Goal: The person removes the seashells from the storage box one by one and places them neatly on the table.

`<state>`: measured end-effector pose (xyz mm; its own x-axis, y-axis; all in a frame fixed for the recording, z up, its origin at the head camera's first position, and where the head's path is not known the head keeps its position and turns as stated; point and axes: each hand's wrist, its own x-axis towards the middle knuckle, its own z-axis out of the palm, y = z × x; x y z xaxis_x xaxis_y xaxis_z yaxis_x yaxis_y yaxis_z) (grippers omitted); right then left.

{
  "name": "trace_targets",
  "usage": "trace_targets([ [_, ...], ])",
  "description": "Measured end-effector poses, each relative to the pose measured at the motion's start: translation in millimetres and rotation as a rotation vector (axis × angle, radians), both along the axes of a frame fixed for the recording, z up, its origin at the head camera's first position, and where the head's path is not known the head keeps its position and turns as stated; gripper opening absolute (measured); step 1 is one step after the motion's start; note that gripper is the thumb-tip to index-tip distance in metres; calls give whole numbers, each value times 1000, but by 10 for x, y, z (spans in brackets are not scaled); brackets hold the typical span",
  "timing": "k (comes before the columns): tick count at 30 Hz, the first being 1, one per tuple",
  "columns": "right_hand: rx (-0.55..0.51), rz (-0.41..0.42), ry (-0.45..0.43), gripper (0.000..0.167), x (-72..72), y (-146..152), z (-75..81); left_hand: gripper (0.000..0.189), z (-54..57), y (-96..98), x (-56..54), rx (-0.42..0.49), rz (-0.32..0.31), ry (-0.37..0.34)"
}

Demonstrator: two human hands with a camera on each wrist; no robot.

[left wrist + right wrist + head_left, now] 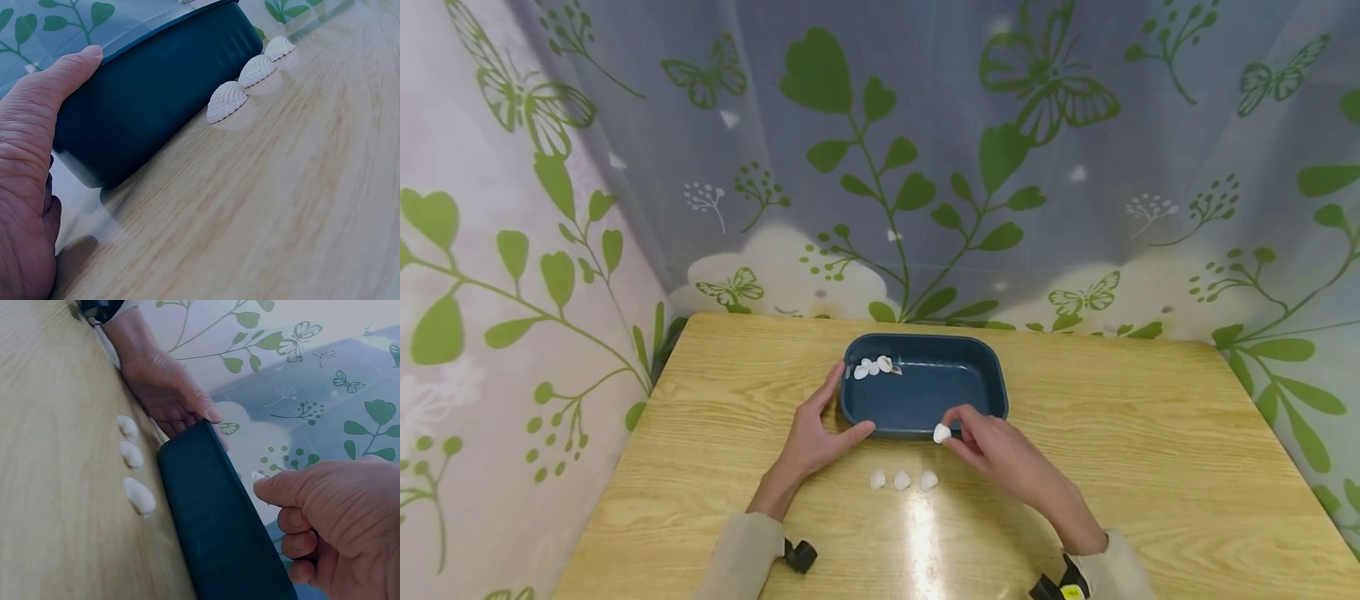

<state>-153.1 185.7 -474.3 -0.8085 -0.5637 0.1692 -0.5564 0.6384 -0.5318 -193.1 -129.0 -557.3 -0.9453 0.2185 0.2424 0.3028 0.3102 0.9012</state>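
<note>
A dark blue rectangular tray (925,340) stands on the wooden table. My left hand (812,433) holds its left end, with the thumb at the front rim and the fingers along the left side; in the right wrist view several of those fingers look curled. Between thumb and index finger, my right hand (1000,450) pinches a white seashell (942,433) at the tray's front rim, towards the right. This shell is mostly hidden by the thumb in the right wrist view. Several white shells (874,367) lie together inside the tray's back left corner.
Three ribbed white shells, a left one (877,479), a middle one (902,480) and a right one (928,480), lie in a row on the table (1150,433) before the tray. Behind the table hangs a curtain (925,250) with green leaves and butterflies.
</note>
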Motion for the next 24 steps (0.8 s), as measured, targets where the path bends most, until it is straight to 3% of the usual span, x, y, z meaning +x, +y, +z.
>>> trace_targets([
  [13,2,51,28,19,151,78,-95,100,-2,-20,-13,2,-7,-3],
  [24,24,104,-173,11,155,144,-264,100,-2,-9,-3,6,-11,-9],
])
